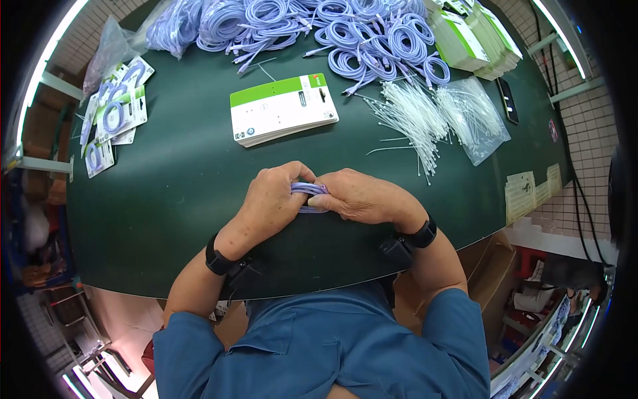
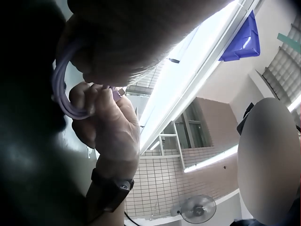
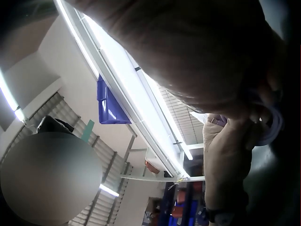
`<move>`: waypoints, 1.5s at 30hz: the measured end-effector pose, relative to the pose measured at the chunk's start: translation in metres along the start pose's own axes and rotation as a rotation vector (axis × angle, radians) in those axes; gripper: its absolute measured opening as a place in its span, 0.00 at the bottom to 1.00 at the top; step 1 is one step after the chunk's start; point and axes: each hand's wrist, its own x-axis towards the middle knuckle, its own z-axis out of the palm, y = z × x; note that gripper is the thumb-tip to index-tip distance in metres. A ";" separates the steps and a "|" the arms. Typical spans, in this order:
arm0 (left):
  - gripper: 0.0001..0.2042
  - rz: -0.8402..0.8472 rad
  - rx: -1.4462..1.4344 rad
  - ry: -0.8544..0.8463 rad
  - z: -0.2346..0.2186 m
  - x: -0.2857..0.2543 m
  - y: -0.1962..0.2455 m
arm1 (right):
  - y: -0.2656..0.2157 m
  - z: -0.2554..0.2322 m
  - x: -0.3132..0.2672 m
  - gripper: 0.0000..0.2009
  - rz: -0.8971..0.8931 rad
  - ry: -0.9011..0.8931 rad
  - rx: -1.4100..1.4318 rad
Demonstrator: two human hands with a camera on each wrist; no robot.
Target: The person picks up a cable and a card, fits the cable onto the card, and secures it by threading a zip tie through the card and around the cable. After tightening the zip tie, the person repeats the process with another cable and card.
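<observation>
Both hands meet over the near part of the green table, around a small coil of lilac cable. The left hand grips the coil's left side with curled fingers. From the right, the right hand pinches the coil, its thumb lying across the strands. In the left wrist view the coiled cable hangs as a loop between the two hands, and a connector end shows beside the fingers. The right wrist view shows the cable loop partly in shadow.
Beyond the hands lies a stack of green-and-white cards. Many coiled cables line the back, with white cable ties, a bag of ties and a phone at right. Carded cables lie at left.
</observation>
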 end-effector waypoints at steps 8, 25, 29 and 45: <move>0.16 -0.051 -0.151 0.005 -0.010 0.006 0.016 | -0.002 -0.005 -0.002 0.19 0.027 0.049 0.025; 0.45 0.535 0.273 0.345 0.021 0.009 0.055 | 0.000 -0.011 -0.009 0.17 -0.110 0.452 0.736; 0.45 0.535 0.249 0.333 0.027 0.018 0.056 | 0.005 -0.015 -0.008 0.17 -0.056 0.468 0.766; 0.15 0.625 0.065 0.361 -0.001 0.009 0.039 | -0.002 -0.018 -0.012 0.23 -0.096 0.459 0.965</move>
